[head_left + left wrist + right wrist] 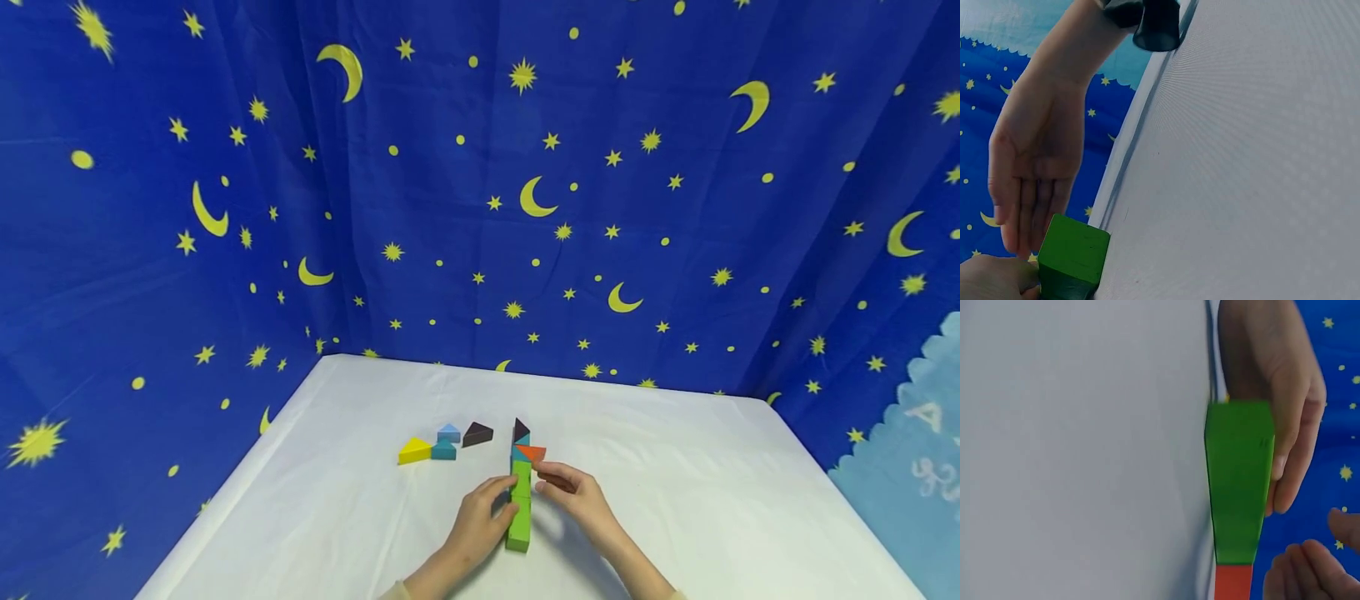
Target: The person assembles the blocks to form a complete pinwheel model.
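Observation:
In the head view two green blocks point(519, 523) lie end to end in a line pointing away from me. Beyond them come blue pieces point(523, 439), an orange triangular block point(532, 452) jutting to the right, and a black triangular block point(521, 430) at the far end. My left hand point(480, 518) rests along the green blocks' left side, its thumb and fingertips right at them. On the other side is my right hand point(577, 497), fingertips close to the orange block. The left wrist view shows the right hand's palm point(1041, 144) with fingers extended.
Left of the line lie a yellow triangular block point(415, 451), a teal one point(443, 451), a light blue one point(448, 433) and a second black one point(477, 434). A white cloth covers the table point(337, 500). Blue star-and-moon curtains point(450, 208) surround it.

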Demonstrator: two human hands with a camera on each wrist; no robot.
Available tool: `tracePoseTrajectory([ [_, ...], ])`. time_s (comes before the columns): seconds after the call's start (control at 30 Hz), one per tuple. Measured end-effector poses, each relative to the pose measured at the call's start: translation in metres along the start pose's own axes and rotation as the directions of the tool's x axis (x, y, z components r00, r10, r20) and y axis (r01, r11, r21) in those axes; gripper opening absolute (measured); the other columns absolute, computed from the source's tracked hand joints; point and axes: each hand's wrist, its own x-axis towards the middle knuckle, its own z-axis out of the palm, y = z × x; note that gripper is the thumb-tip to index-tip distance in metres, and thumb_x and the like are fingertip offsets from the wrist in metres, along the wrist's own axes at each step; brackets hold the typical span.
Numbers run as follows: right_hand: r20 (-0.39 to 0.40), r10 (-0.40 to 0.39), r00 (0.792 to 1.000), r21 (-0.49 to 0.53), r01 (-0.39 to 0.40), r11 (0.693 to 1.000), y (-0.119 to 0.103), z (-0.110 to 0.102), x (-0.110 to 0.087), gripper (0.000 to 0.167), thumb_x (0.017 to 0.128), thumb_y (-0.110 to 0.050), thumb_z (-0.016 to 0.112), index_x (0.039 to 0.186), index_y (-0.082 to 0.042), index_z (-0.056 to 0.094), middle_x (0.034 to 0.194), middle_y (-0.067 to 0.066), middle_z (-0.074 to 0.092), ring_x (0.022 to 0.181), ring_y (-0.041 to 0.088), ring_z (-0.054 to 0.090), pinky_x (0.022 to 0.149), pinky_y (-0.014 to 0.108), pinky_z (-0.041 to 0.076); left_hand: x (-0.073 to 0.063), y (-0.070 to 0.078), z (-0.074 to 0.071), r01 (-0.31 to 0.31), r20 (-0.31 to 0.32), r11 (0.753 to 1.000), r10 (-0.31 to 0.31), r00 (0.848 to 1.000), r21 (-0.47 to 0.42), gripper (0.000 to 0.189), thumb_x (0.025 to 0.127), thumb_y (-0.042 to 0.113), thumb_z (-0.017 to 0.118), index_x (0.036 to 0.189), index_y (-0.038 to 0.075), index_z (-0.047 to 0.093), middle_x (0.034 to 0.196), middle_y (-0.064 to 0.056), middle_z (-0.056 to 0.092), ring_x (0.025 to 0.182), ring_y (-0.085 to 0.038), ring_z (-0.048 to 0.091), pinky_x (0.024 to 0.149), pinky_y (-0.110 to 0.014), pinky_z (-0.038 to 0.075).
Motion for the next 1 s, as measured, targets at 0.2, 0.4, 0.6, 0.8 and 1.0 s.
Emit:
tracePoseTrajectory([
  [0.2,-0.060,-0.131,0.990,-0.165,0.119,0.979,0.014,0.007,-0.007,0.038,0.082,-0.015,0.074,0.115,0.000,0.064,0.118,0.015,0.062,0.113,0.033,0.056,0.096,0.036,0.046,0.001,-0.002,0.001,-0.014,-0.013,1.000,0.014,1.000,0.013,0.035,0.088,0.010,0.064,0.122,0.000,0.060,0.117,-0.010,0.063,0.109,-0.025,0.059,0.093,-0.040,0.048],
  [0.4,-0.045,-0.219,0.975,-0.310,0.195,0.931,0.025,0.014,-0.012,0.044,0.079,-0.025,0.076,0.116,-0.005,0.064,0.117,0.009,0.063,0.111,0.030,0.057,0.093,0.035,0.049,0.002,-0.002,0.001,0.027,0.013,1.000,-0.027,1.000,0.000,0.036,0.089,0.011,0.064,0.123,0.001,0.059,0.119,-0.009,0.062,0.111,-0.024,0.058,0.095,-0.039,0.047],
  [0.6,-0.051,-0.286,0.957,-0.372,0.248,0.894,0.025,0.019,-0.013,0.043,0.079,-0.028,0.075,0.117,-0.010,0.065,0.117,0.004,0.064,0.109,0.028,0.059,0.092,0.044,0.049,0.003,-0.001,0.000,0.024,0.008,1.000,-0.024,1.000,0.004,0.036,0.088,0.009,0.065,0.122,0.001,0.059,0.119,-0.009,0.062,0.111,-0.024,0.058,0.095,-0.039,0.047],
  [0.8,-0.035,-0.313,0.949,-0.395,0.274,0.877,0.026,0.022,-0.012,0.038,0.080,-0.026,0.074,0.114,-0.010,0.067,0.113,0.003,0.066,0.106,0.027,0.061,0.091,0.045,0.049,0.003,0.001,0.000,0.043,0.022,0.999,-0.042,0.999,-0.013,0.036,0.087,0.008,0.065,0.122,-0.001,0.060,0.119,-0.009,0.062,0.111,-0.024,0.058,0.095,-0.039,0.047],
  [1.0,-0.025,-0.336,0.941,-0.404,0.298,0.865,0.027,0.023,-0.013,0.037,0.081,-0.025,0.074,0.113,-0.009,0.067,0.111,0.004,0.066,0.103,0.026,0.062,0.088,0.043,0.051,0.001,0.001,0.000,0.042,0.013,0.999,-0.042,0.999,-0.002,0.035,0.087,0.009,0.065,0.121,0.001,0.061,0.118,-0.009,0.063,0.110,-0.024,0.058,0.095,-0.040,0.047],
])
